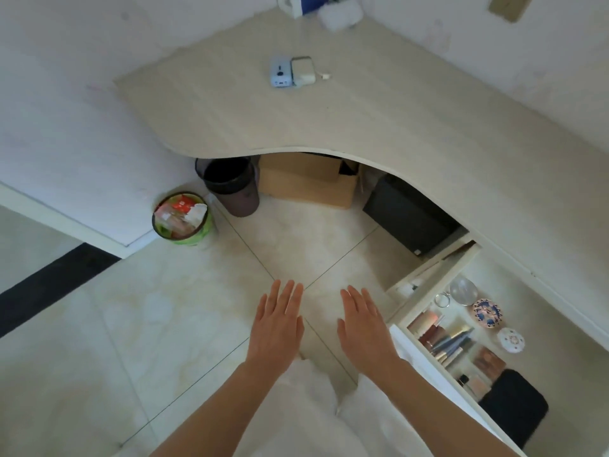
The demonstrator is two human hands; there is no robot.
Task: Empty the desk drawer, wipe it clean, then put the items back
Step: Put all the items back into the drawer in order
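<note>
The desk drawer stands pulled out at the lower right, under the curved pale desk. Inside it lie a divider tray of makeup tubes and brushes, a clear glass ball, a blue patterned round tin, a white round tin, a brown compact and a black pouch. My left hand and my right hand hover flat, palms down, over the floor left of the drawer, fingers apart, holding nothing.
On the desk sit a light-blue device and a white charger, with white and blue items at the far corner. Under the desk are a dark bin, a cardboard box and a black case. A green bin stands by the wall.
</note>
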